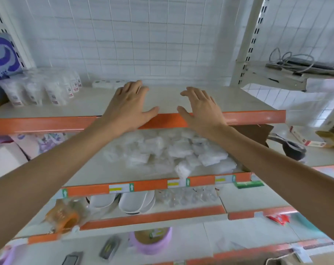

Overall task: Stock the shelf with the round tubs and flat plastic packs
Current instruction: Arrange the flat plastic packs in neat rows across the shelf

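Note:
My left hand [128,106] and my right hand [201,109] reach side by side over the front of the top shelf [238,100], fingers spread and relaxed, holding nothing. The left hand lies on or just above the shelf surface; the right hand hovers slightly tilted. Round white tubs [39,88] with labels stand in a group at the shelf's back left. On the shelf below, a loose heap of flat clear plastic packs [170,152] lies under my wrists.
A white power strip [106,84] lies at the top shelf's back. A blue-and-white pack [1,56] stands at the far left. Cables [296,64] sit on the right bay. Lower shelves hold white dishes [135,202], an orange bag [64,215] and a lilac tub [152,241].

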### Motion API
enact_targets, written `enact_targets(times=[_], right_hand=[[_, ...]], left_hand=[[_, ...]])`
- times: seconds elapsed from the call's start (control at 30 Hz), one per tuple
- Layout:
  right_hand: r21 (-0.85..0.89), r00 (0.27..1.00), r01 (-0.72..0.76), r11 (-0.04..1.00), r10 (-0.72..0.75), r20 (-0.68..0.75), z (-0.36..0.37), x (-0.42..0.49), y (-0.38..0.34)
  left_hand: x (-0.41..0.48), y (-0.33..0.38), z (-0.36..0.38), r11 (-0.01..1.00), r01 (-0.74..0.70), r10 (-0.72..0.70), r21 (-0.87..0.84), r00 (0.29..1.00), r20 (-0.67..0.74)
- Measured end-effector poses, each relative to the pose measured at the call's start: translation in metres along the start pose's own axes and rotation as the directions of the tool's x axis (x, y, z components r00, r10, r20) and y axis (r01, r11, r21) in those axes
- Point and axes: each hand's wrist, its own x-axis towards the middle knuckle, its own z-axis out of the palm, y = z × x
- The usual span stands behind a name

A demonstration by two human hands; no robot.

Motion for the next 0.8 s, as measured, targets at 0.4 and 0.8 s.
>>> enact_targets(times=[0.4, 0.8], right_hand=[[-0.074, 0.989, 0.065, 0.995, -0.055, 0.136, 0.013, -0.126, 0.084], [-0.149, 0.906, -0.139, 0.979, 0.187, 0.380, 0.096, -0.137, 0.168]], left_hand=[[-0.098, 0.118, 0.060, 0.997, -0.072, 0.078, -0.043, 0.984, 0.160], [-0.066, 0.156, 0.211, 0.993, -0.007, -0.041, 0.116, 0.913, 0.405]])
